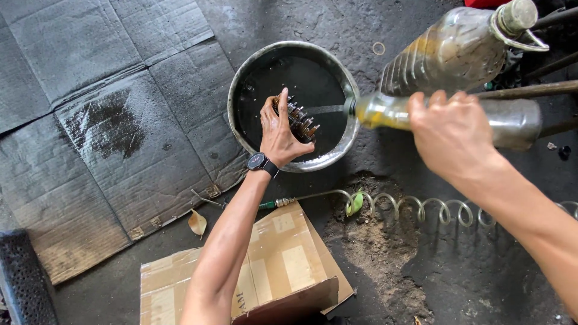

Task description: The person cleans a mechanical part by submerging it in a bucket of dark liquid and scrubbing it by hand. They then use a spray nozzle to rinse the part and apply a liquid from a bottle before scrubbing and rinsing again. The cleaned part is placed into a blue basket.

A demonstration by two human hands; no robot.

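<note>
- On the dark oily floor, flattened sheets of grey cardboard (pixel 90 120) lay at the left, and a brown cardboard box (pixel 277 271) stood near the person's left forearm.
- Behind the box was a round metal basin (pixel 337 150) with a dented rim. It held a shallow black liquid, probably old oil or fuel.
- At the upper right a big plastic bottle (pixel 451 51) leaned, nearly empty, with only a little yellowish liquid inside.
- Across the floor lay a coiled hose (pixel 415 207), just beside a patch of dry sand.
- The right hand (pixel 451 129) was clamped around a smaller bottle (pixel 421 114), held almost flat. Its mouth was over the basin rim, and a thin stream ran from it onto the part.
- The left hand (pixel 280 135), with a black watch (pixel 262 162) on the wrist, was closed on a toothed metal part (pixel 299 120), holding it over the basin, above the black liquid.
- I judged that this part was stiff, rather heavy for its size, and slippery from the wet film. The teeth could hurt the fingers, so the flat side faces seemed the best place to hold it.
</note>
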